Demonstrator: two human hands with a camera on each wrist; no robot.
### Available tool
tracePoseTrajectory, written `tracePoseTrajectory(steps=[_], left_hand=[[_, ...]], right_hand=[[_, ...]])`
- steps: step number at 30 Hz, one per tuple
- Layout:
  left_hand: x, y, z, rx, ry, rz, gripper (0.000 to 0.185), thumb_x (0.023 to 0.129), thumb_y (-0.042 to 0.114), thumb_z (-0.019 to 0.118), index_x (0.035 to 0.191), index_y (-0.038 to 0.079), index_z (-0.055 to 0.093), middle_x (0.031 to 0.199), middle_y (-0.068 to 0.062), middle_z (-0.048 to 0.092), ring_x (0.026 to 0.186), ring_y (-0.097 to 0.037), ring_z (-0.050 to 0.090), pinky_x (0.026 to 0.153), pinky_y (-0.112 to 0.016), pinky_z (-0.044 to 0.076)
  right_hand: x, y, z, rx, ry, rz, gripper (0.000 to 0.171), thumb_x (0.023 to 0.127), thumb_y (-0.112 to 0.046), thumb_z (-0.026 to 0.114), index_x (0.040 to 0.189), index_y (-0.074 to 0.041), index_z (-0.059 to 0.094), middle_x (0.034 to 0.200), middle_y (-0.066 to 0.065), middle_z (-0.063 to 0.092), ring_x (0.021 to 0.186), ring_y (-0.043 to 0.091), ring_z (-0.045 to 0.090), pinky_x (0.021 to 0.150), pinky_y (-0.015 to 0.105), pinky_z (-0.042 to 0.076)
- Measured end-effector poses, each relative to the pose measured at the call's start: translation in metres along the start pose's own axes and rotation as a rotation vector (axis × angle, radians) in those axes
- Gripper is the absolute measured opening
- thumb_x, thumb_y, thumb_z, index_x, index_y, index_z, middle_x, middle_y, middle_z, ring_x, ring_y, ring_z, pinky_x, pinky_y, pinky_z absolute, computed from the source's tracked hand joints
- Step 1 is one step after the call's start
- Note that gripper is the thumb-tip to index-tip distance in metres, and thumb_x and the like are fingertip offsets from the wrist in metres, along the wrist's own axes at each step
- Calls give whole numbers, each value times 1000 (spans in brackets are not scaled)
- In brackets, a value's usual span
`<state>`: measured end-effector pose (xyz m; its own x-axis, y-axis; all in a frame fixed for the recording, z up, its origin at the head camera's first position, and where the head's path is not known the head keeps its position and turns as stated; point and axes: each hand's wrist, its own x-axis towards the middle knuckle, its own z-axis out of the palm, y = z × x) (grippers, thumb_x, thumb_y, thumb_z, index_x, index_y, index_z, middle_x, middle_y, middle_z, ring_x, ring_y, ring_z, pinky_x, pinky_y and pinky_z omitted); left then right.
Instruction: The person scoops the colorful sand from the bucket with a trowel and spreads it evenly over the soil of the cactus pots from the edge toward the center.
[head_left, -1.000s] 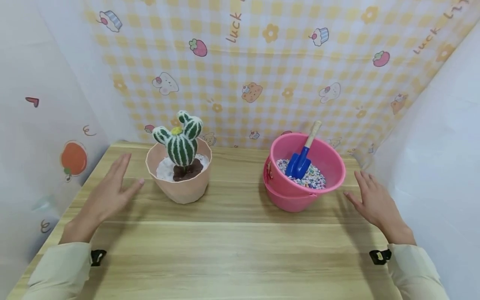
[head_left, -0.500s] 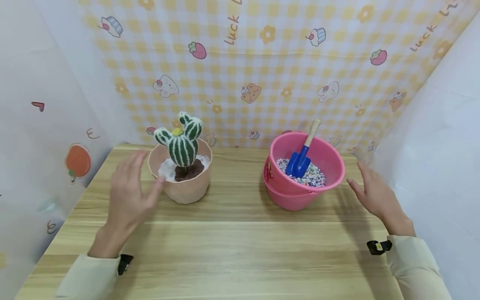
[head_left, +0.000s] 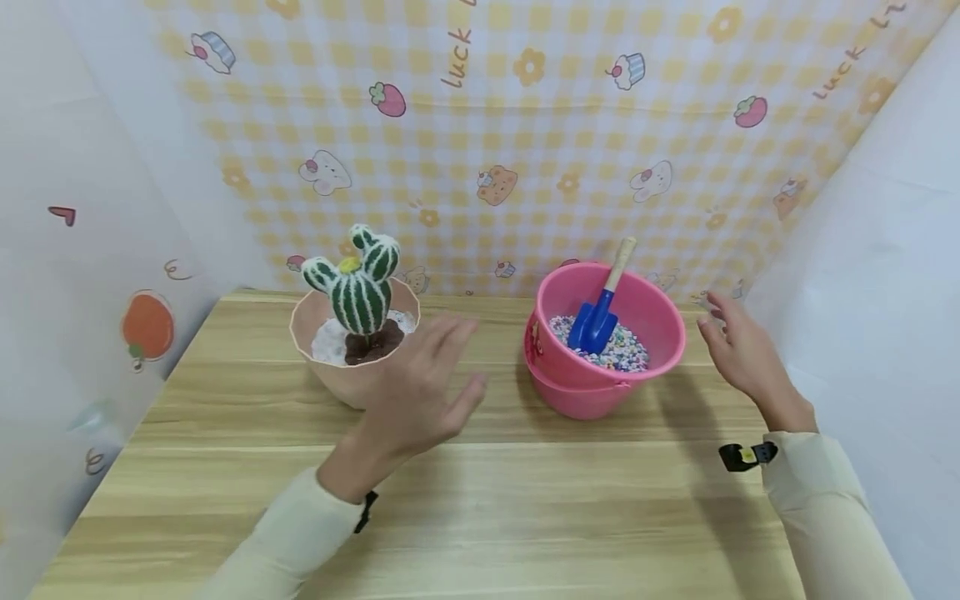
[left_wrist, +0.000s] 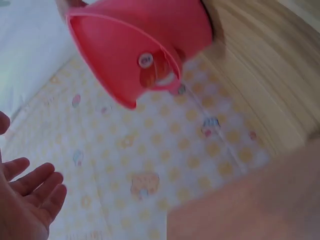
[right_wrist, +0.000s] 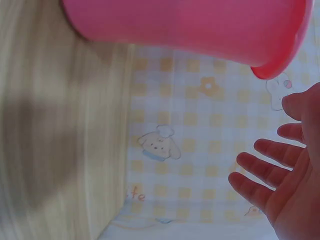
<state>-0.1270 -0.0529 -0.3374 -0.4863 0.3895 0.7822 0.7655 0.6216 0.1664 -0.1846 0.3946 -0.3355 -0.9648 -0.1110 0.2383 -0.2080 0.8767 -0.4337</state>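
A pink bucket [head_left: 577,396] stands right of centre, part filled with small multicoloured pebbles [head_left: 626,350]. In it leans a toy shovel [head_left: 596,323] with a blue blade and a wooden handle. My left hand [head_left: 420,387], fingers spread and holding nothing, hovers between the flowerpot and the bucket, covering part of the pot's front right side. Just off the bucket's right side my right hand [head_left: 742,346] is raised, its fingers loosely bent and apart from the rim. Both wrist views show the bucket beyond relaxed fingers. Left of my left hand sits a peach flowerpot [head_left: 330,379] bearing a green-and-white striped cactus [head_left: 362,302].
The wooden table [head_left: 480,533] runs up to a yellow checked cloth [head_left: 450,217] with cartoon prints behind. White sheets [head_left: 97,275] close off both sides. White and brown filling surrounds the base of the cactus in the pot.
My left hand has swept rightward from the flowerpot's left side across its front towards the bucket. The right hand has risen slightly beside the bucket. Pot, bucket and shovel have stayed put.
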Motion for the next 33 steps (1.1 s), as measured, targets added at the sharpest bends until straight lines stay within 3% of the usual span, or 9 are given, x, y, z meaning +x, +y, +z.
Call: tracePoseTrajectory(steps=[4,10,13,16,19,22,26,29,33], left_hand=[[11,11,25,-92,-146,-143,52,95,33,57,138,4,53,130,-12,63,121,-26,60,100,-40,51],[29,23,56,-377,-306,-569,56,101,41,49,148,12,44,146,-6,52,132,-23,52,104,-45,48],[37,22,70,-488,-340,-732,60,101,45,47,152,15,38,150,-5,48,131,-24,52,102,-48,49],[43,19,83,-569,-368,-836,64,101,49,45,155,17,32,153,-5,44,133,-26,50,102,-49,49],[48,18,92,-632,-377,-906,67,101,52,44,156,16,30,154,-7,43,134,-26,49,102,-47,49],[53,19,99,-689,-372,-956,67,101,51,46,156,16,31,153,-9,44,132,-26,52,102,-45,50],[59,23,104,-729,-363,-980,64,100,52,48,153,18,36,151,-7,47,133,-26,51,105,-46,47],[63,26,106,-735,-358,-981,62,100,51,49,152,19,38,150,-4,49,136,-25,48,107,-46,46],[63,27,113,-741,-365,-988,61,101,46,49,153,17,36,148,-6,51,132,-25,52,104,-44,48]], right_hand=[[11,-9,-3,60,4,30,58,108,-29,33,155,2,22,151,32,36,127,57,43,98,71,39],[32,-20,-10,155,3,60,59,108,-33,34,155,1,24,149,31,39,129,54,44,99,66,41],[44,-24,-12,212,-7,86,61,107,-35,36,155,0,24,149,30,39,130,49,46,99,50,49],[54,-28,-14,266,-25,110,62,107,-34,39,155,2,24,148,31,40,129,46,48,91,29,55],[64,-33,-14,303,-64,134,65,105,-37,42,154,2,25,148,31,40,127,44,49,82,15,55],[75,-38,-12,316,-125,170,71,103,-45,45,155,-1,25,149,28,41,127,43,51,85,24,57],[89,-46,-12,314,-201,207,76,101,-49,48,157,-4,22,151,25,41,129,42,51,95,44,54],[99,-52,-11,353,-223,219,74,102,-43,50,157,-3,20,152,25,40,130,42,50,98,49,50],[110,-58,-9,424,-266,239,74,102,-36,53,158,-6,16,153,24,38,132,41,49,97,45,51]])
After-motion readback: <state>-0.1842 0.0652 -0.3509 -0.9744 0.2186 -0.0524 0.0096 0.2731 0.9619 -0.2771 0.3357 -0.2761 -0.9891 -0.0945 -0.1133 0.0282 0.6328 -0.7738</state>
